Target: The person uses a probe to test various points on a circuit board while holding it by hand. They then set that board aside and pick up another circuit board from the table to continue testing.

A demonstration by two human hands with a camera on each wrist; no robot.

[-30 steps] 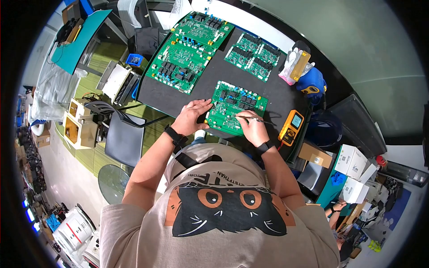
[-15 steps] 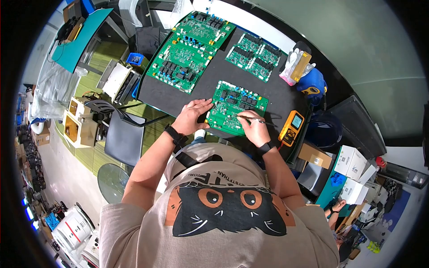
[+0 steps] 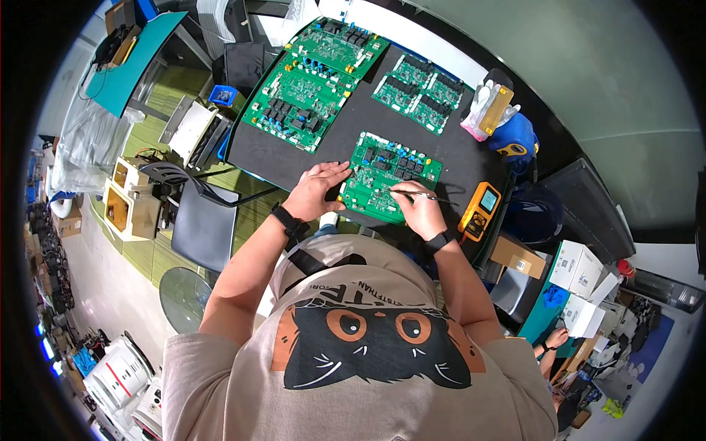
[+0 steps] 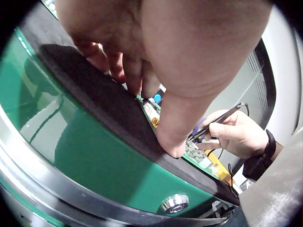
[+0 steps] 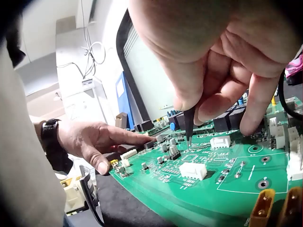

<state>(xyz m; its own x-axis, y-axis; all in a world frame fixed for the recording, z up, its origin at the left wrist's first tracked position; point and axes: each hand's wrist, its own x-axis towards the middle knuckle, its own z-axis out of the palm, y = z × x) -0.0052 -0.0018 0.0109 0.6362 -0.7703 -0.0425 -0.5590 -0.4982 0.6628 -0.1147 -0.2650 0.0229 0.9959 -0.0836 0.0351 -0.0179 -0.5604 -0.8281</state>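
On the black mat lies a green circuit board (image 3: 368, 195), with small white connectors and black relays. My left hand (image 3: 316, 192) rests at its left edge, fingers extended; in the right wrist view the left hand's (image 5: 99, 139) thumb and fingertips touch the board's edge. My right hand (image 3: 421, 209) pinches a slim dark tool with a thin metal tip (image 5: 189, 139), which points down at small parts between the white connectors. In the left wrist view the tool (image 4: 218, 122) has a wire at its back end. Whether the tip touches the board, I cannot tell.
Large green boards (image 3: 301, 103) lie at the back left, smaller joined boards (image 3: 419, 92) at the back. A yellow multimeter (image 3: 479, 211) stands right of my right hand, below gloves (image 3: 482, 106) and a blue object (image 3: 515, 136). Another person's hand (image 3: 557, 338) shows at lower right.
The tool in my right hand has tilted slightly, and that hand has shifted a little to the right. My left hand has stayed at the board's edge. The other person's hand has moved slightly.
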